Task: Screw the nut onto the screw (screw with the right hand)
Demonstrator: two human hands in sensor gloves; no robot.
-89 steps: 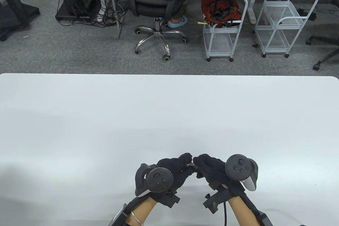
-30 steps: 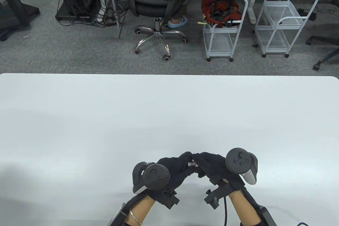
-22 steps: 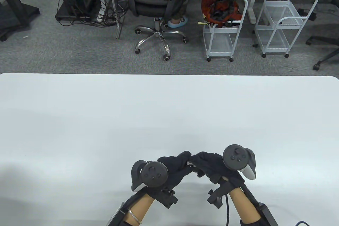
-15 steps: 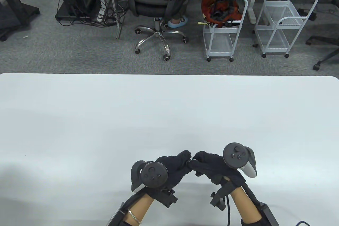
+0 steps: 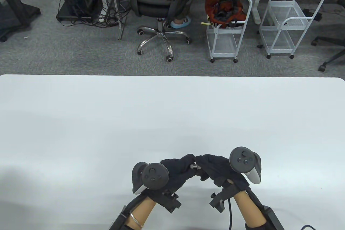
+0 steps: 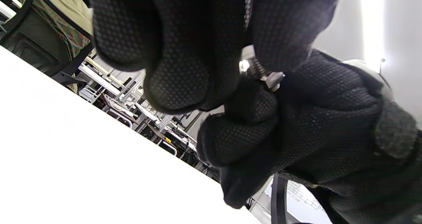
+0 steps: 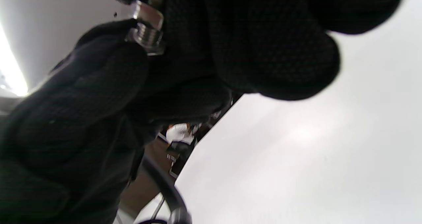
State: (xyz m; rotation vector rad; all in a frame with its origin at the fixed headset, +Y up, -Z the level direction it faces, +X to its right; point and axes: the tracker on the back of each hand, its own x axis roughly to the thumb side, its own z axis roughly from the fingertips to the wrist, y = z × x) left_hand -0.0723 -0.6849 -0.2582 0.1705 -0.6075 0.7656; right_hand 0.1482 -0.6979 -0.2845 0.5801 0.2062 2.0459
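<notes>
Two hands, one screw, one nut. Above the worktop (image 5: pixel 172 111) near its near edge, the left hand (image 5: pixel 175 169) and right hand (image 5: pixel 215 169) meet fingertip to fingertip, pinching a small silver piece, the screw (image 5: pixel 193 165). The right wrist view alone shows the hexagonal nut (image 7: pixel 146 36) threaded on the shiny screw (image 7: pixel 150 14); the left wrist view glimpses only metal (image 6: pixel 273 80) between gloves.

Beyond the white counter (image 5: pixel 172 111), a black office chair (image 5: pixel 159 0) sits on grey carpet (image 5: pixel 67 52), two white wire carts (image 5: pixel 229 33) just beside it, one holding an orange bag (image 5: pixel 225 11).
</notes>
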